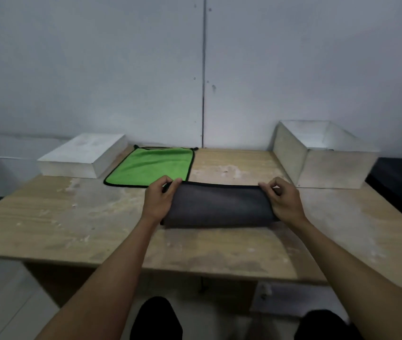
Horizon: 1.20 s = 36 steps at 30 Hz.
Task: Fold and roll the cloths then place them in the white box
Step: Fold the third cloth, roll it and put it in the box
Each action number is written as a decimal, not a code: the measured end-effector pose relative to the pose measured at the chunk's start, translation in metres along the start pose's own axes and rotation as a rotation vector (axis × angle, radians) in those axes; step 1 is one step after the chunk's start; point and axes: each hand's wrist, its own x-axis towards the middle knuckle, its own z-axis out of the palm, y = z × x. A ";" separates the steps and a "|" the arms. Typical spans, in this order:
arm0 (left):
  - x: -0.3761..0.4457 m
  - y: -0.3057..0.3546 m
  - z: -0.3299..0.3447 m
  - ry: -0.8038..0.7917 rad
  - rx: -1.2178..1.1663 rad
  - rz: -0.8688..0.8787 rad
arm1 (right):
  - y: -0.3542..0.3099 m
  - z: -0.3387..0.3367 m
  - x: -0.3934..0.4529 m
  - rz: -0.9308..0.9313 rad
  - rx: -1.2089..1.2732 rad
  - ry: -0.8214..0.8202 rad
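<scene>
A grey cloth [217,207] with black trim lies folded into a wide band in the middle of the wooden table [72,217]. My left hand [159,200] pinches its far left corner. My right hand [283,202] pinches its far right corner. A green cloth [153,166] with black edging lies flat behind and to the left. The open white box [330,168] stands at the back right of the table; its inside is only partly visible.
A closed white flat box or lid [82,157] rests at the back left, beside the green cloth. A grey wall rises right behind the table. My knees show below the table's front edge.
</scene>
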 end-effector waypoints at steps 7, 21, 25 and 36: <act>-0.033 -0.004 0.001 -0.015 0.138 -0.059 | 0.013 -0.013 -0.026 -0.003 -0.215 -0.095; 0.017 -0.048 0.014 0.109 0.680 -0.108 | 0.030 0.037 0.054 0.089 -0.577 -0.256; 0.019 -0.055 0.018 0.109 0.748 -0.140 | 0.039 0.045 0.058 0.066 -0.694 -0.268; -0.003 -0.022 0.019 -0.029 0.822 -0.534 | -0.029 0.083 -0.024 -0.104 -0.633 -0.628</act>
